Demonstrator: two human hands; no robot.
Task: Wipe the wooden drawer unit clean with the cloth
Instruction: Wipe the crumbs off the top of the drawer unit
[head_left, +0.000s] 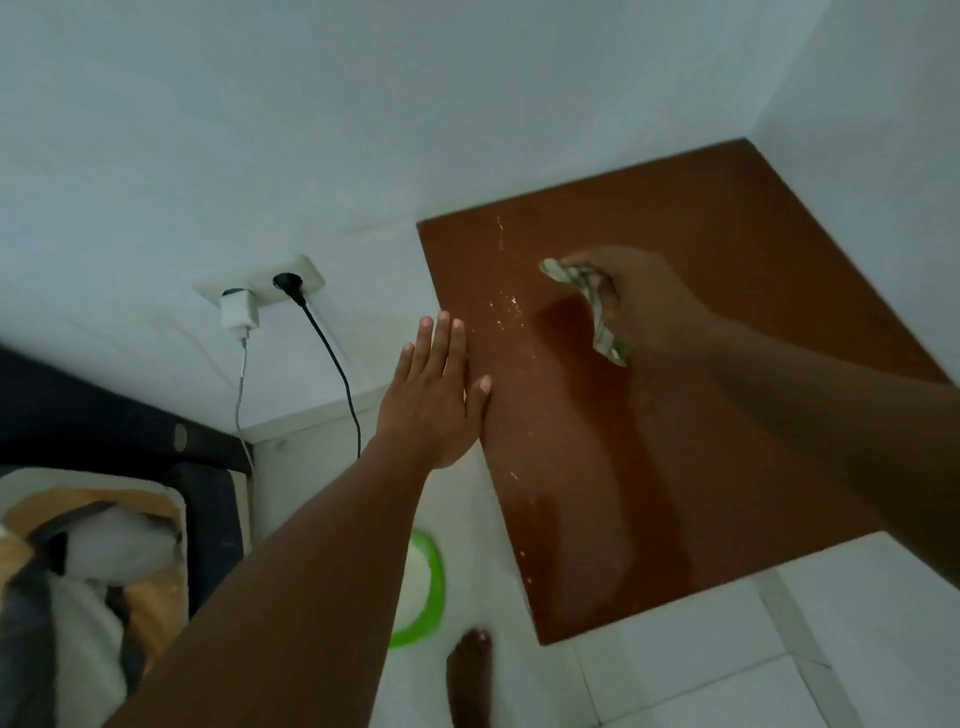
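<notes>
Head view, looking down into a room corner. White walls (260, 130) fill the upper field; pale floor tiles (727, 665) fill the lower right. The wooden drawer unit (675, 441), seen from above as a glossy red-brown top, stands in the corner with two sides against the walls. A dark piece of furniture with a heap of orange, white and grey fabric (88, 561) lies at lower left. The left hand (431, 400) is flat at the unit's left edge, fingers straight and close together, holding nothing. The right hand (644, 301) is over the middle of the top, fingers curled around the crumpled greenish cloth (602, 332), which protrudes at both ends of the grip. A green-rimmed round object (434, 582) and a bare foot (467, 675) are on the floor. A wall socket (260, 278) carries a white charger (238, 309) and a black plug (285, 283). White specks (511, 306) dot the top left of the cloth.
</notes>
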